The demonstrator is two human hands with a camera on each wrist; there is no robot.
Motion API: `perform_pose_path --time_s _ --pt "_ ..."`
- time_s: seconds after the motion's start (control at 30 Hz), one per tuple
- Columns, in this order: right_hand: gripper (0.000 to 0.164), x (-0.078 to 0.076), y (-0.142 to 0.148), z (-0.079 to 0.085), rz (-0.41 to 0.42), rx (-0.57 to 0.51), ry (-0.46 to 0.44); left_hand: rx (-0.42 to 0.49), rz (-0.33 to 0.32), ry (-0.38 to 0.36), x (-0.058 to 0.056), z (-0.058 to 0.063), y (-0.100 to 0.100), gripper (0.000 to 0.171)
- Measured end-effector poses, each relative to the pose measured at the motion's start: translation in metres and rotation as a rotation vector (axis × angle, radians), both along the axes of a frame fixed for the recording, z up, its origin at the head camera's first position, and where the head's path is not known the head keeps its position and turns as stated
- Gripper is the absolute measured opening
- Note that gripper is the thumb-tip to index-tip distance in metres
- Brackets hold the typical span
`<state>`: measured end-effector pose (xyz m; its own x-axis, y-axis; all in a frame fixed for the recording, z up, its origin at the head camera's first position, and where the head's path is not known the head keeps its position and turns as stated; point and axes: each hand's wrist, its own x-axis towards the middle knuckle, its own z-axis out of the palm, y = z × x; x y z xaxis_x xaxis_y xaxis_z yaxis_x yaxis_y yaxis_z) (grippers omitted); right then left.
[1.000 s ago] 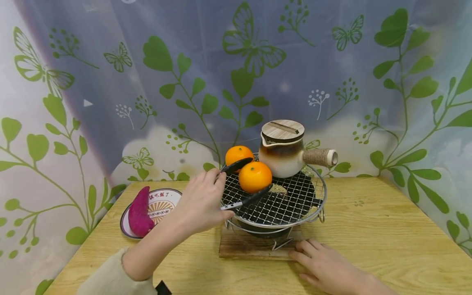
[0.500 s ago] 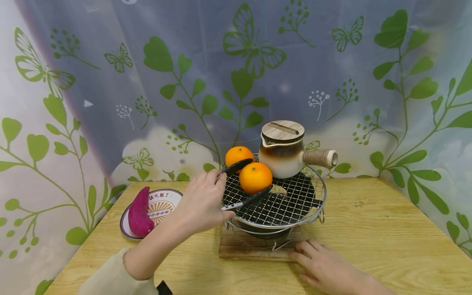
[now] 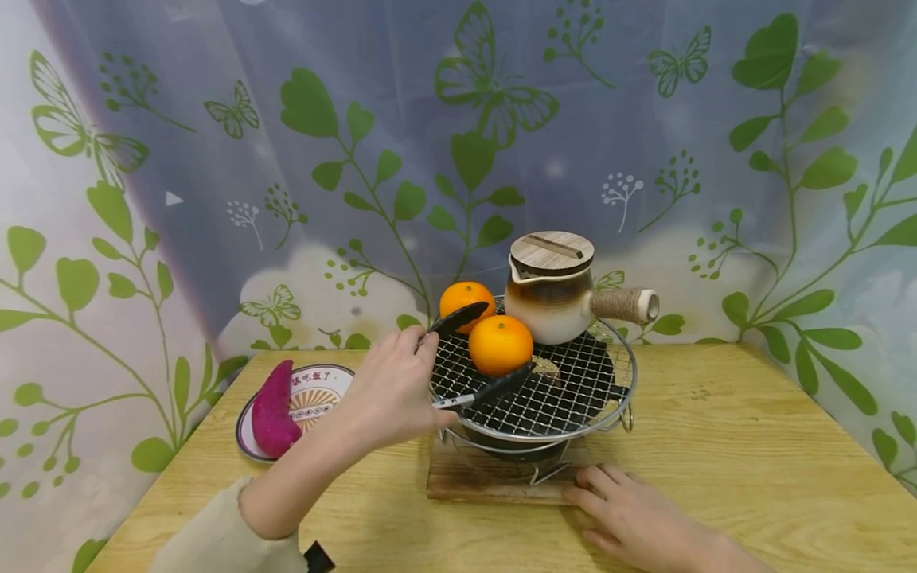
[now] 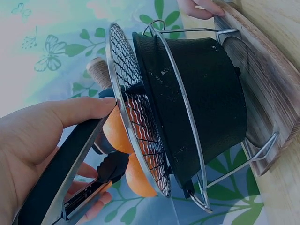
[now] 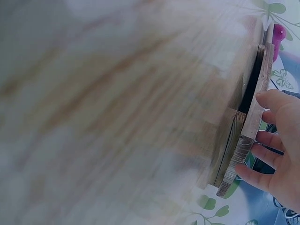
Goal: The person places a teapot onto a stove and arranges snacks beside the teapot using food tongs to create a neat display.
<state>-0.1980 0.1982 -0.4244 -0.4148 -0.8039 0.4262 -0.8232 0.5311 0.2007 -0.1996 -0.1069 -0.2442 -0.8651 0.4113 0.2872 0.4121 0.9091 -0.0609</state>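
Note:
My left hand (image 3: 397, 386) grips a pair of tongs (image 3: 494, 387), its thumb on the lower arm and fingers on the upper one. The tongs' black tips stand apart on either side of the front mandarin (image 3: 501, 344). A second mandarin (image 3: 464, 301) sits behind, partly covered by the upper tip. Both fruits rest on the round wire grill rack (image 3: 573, 398) over a black stove pot (image 4: 197, 89). My right hand (image 3: 637, 509) rests its fingers on the front right corner of the wooden base board (image 3: 494, 481); in the right wrist view they lie along its edge.
On the rack's back stands a ceramic teapot (image 3: 548, 306) with wooden lid, its rope-wrapped handle (image 3: 623, 305) pointing right. A plate (image 3: 322, 386) with a purple sweet potato (image 3: 274, 414) lies at left on the wooden table (image 3: 738, 446). A leaf-patterned curtain hangs behind.
The tongs' tips have spread slightly wider around the front mandarin, which has shifted a touch to the right. My right hand stays at the board.

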Motion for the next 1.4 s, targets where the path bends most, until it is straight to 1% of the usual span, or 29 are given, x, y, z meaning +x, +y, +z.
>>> perform_pose_path --time_s 0.17,0.37,0.47,0.57,0.8,0.97,1.17,1.3,1.4 --pt "0.046 0.000 0.000 0.001 0.003 0.003 0.005 0.008 -0.004 0.003 0.001 0.001 -0.001 0.097" --pt "0.047 0.000 0.000 0.002 0.002 0.006 0.005 0.024 -0.002 0.016 0.005 0.001 -0.003 0.098" --pt "0.047 0.001 0.000 0.001 -0.001 0.007 0.002 0.048 -0.008 0.026 0.007 0.002 -0.006 0.098" --pt "0.047 0.001 -0.001 0.001 -0.003 0.010 -0.009 0.099 -0.007 0.024 0.009 0.005 -0.011 0.097" --pt "0.047 0.000 0.000 0.001 -0.004 0.007 -0.007 0.204 0.030 0.006 0.017 0.015 -0.029 0.095" --pt "0.045 -0.001 -0.001 0.002 -0.004 0.012 -0.018 0.269 0.047 -0.033 0.022 0.020 -0.040 0.094" --pt "0.047 0.000 0.000 0.002 0.002 0.018 -0.002 0.300 0.087 -0.051 0.023 0.022 -0.056 0.094" --pt "0.047 0.000 0.000 0.002 -0.002 0.020 -0.006 0.302 0.115 -0.047 0.023 0.024 -0.067 0.095" --pt "0.046 0.000 -0.001 0.002 -0.006 0.027 -0.007 0.304 0.143 -0.061 0.023 0.026 -0.074 0.096"
